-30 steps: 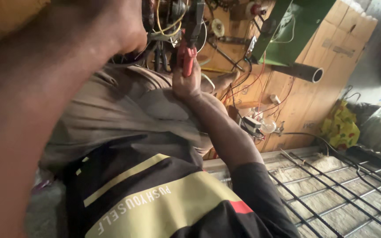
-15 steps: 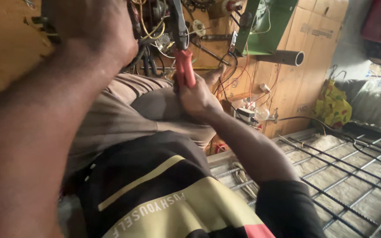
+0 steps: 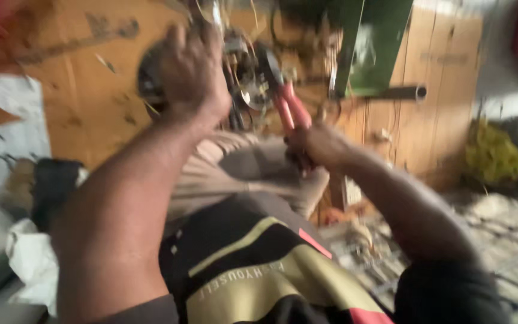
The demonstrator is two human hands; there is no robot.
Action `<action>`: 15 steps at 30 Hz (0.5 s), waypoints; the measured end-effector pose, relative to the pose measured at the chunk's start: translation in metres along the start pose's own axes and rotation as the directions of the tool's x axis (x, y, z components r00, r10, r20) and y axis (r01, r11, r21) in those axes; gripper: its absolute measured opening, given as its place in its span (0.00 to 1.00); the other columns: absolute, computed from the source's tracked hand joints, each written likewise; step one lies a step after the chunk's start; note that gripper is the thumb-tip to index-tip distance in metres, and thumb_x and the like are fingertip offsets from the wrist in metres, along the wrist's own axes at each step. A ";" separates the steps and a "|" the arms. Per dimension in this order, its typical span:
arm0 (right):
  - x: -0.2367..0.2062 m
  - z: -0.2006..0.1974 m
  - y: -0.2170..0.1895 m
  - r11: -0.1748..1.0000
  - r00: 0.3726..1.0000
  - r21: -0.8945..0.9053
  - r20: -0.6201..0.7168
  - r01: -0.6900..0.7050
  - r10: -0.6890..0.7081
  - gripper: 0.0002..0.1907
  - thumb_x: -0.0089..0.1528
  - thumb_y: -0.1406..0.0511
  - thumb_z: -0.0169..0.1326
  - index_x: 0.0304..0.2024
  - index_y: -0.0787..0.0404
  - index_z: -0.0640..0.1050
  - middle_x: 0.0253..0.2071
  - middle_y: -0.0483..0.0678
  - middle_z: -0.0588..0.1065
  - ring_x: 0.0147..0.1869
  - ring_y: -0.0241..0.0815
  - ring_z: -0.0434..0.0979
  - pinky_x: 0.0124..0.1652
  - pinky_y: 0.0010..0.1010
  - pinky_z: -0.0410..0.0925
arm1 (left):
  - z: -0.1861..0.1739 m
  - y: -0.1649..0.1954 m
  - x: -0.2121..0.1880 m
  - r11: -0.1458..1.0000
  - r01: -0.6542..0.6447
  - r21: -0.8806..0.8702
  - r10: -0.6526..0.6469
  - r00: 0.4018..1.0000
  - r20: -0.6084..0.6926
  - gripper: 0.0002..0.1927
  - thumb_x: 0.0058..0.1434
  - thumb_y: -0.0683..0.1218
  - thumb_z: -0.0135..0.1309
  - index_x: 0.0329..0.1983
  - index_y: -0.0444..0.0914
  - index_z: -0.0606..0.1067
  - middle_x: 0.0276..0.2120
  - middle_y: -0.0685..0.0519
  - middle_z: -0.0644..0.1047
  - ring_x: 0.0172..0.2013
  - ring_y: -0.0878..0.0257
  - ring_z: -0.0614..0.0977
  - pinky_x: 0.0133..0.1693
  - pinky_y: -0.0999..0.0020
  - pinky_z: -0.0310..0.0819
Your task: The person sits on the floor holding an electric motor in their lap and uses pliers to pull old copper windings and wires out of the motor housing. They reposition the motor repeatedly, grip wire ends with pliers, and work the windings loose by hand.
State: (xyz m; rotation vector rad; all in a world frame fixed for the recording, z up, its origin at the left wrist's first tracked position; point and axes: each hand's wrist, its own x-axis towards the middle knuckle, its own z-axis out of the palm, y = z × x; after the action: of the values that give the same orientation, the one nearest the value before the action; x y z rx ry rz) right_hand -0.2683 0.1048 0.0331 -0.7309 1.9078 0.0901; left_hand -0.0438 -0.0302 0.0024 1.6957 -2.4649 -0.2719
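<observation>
Both hands up at the work: left hand (image 3: pixel 190 75) has slid down off the frame's top edge and now grips the dark round part (image 3: pixel 151 78) of the wire-tangled assembly (image 3: pixel 244 66), fingers closed over it; right hand (image 3: pixel 319 147) wrapped tight around red-handled pliers (image 3: pixel 289 108), which have tilted left, nose now reaching into the wires; view blurred, head swinging left

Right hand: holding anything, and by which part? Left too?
The right hand grips red-handled pliers by the handles, jaws pointing up into the wiring. The left hand rests on a dark round part; motion blur hides whether it actually grips it.
</observation>
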 end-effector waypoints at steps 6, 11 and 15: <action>0.031 0.040 0.010 0.896 0.880 0.038 -0.207 0.443 -0.427 0.29 0.53 0.68 0.63 0.57 0.62 0.73 0.44 0.46 0.80 0.46 0.36 0.79 0.48 0.30 0.71 | -0.024 -0.021 0.020 0.979 0.031 -0.200 0.028 0.959 0.282 0.58 0.25 0.57 0.79 0.64 0.42 0.67 0.53 0.50 0.77 0.58 0.49 0.71 0.51 0.54 0.73; 0.077 0.074 -0.020 0.699 0.722 0.202 -0.312 0.685 -0.617 0.37 0.54 0.71 0.63 0.65 0.63 0.66 0.52 0.49 0.75 0.52 0.41 0.74 0.50 0.32 0.70 | -0.023 -0.040 0.031 0.986 0.004 -0.167 0.047 0.953 0.300 0.53 0.23 0.59 0.81 0.57 0.43 0.74 0.48 0.46 0.78 0.56 0.48 0.73 0.53 0.52 0.73; 0.096 0.082 -0.045 0.626 0.601 0.104 -0.434 0.773 -0.671 0.30 0.55 0.74 0.53 0.62 0.65 0.69 0.45 0.50 0.73 0.47 0.42 0.71 0.47 0.30 0.67 | -0.031 -0.046 0.032 0.987 0.034 -0.158 0.030 0.922 0.386 0.56 0.26 0.55 0.80 0.64 0.46 0.71 0.47 0.46 0.79 0.55 0.49 0.75 0.52 0.52 0.75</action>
State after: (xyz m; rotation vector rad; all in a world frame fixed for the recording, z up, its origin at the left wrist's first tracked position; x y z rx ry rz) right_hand -0.2045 0.0569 -0.0744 -1.3497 1.7345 -0.8893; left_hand -0.0069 -0.0788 0.0230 1.7112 -2.6118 -0.8627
